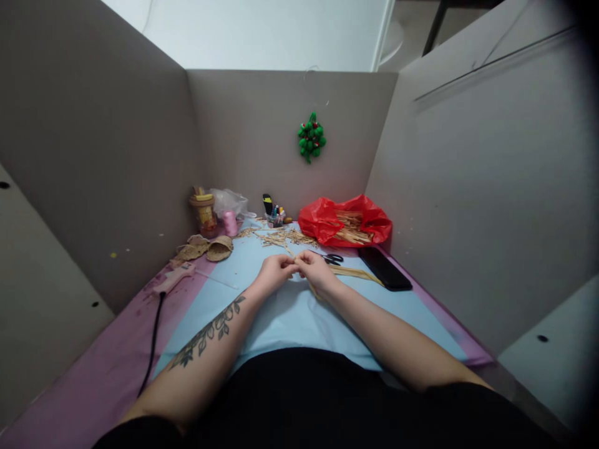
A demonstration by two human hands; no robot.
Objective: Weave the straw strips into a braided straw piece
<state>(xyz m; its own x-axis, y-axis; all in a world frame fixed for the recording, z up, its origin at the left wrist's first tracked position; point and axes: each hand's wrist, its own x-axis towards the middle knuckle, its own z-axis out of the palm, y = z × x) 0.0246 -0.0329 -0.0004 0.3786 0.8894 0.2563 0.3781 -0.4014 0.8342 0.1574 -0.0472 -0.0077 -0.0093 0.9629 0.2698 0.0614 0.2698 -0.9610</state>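
Note:
My left hand (276,270) and my right hand (315,269) meet over the light blue sheet, fingertips pinched together. Between them runs a thin straw-coloured strip (289,251), one end poking up past my fingers and another part hanging below my right hand. Both hands are closed on it; my fingers hide the middle. Beyond my hands lies a scatter of short straw bits (285,237). Just past my right hand are black-handled scissors (334,258), partly covered, and a bundle of longer straw strips (358,272).
A red plastic bag (318,219) holds more straw at the back right, near a black phone (386,269). On the left lie a glue gun (175,277) with a black cord, woven pieces (219,247) and a pink thread spool (230,223). Grey panels (281,125) enclose the table.

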